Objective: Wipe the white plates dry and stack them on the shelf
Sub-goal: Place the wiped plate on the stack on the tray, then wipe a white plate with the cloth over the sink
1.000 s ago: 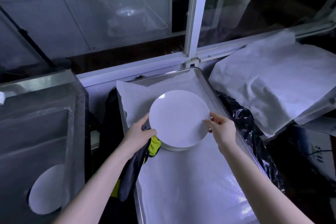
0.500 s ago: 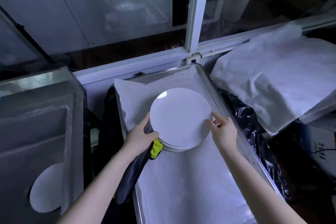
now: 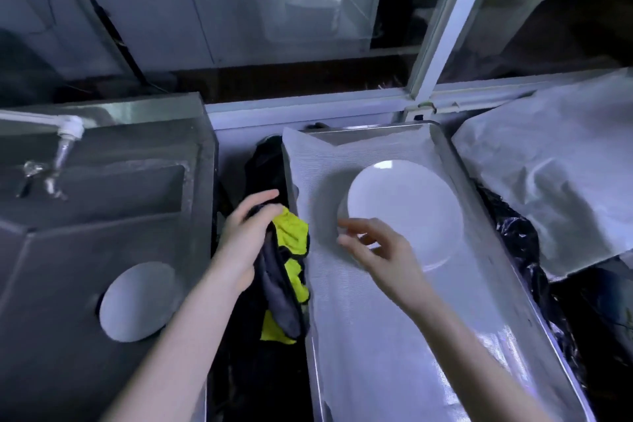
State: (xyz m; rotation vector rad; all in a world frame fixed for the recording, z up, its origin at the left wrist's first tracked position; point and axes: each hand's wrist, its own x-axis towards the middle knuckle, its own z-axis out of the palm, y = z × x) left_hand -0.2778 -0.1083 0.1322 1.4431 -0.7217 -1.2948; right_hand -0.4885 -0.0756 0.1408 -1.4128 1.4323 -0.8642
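Head view, only one. Both forearms run off the bottom edge. R hand (image 3: 378, 250) is motion-blurred, so can't tell whether its fingertips touch the plate stack (image 3: 406, 212) or just hang over its near-left rim. How many plates are in the stack is hard to make out; only a second rim shows under the top one at the near edge. Glass beyond the hands is dark w/ reflections, nothing readable behind it.

L hand (image 3: 248, 236) is closed round a grey and yellow cloth (image 3: 286, 271), thumb and forefinger sticking out past the wad; the rest of the cloth hangs down below the hand, in the dark gap btwn sink and tray. R hand is open, fingers loosely spread, holding nothing.

Metal tray (image 3: 455, 161), lined w/ a white mesh mat (image 3: 376, 346), sits under and beyond the R hand; the plate stack lies on the mat in its far half. Steel sink (image 3: 191, 181) is to the left of the L hand, w/ one white plate (image 3: 137, 301) lying in the basin and a tap (image 3: 65, 144) at its far-left corner. White crumpled sheeting (image 3: 548, 175) covers something right of the tray; what's under it is hidden.
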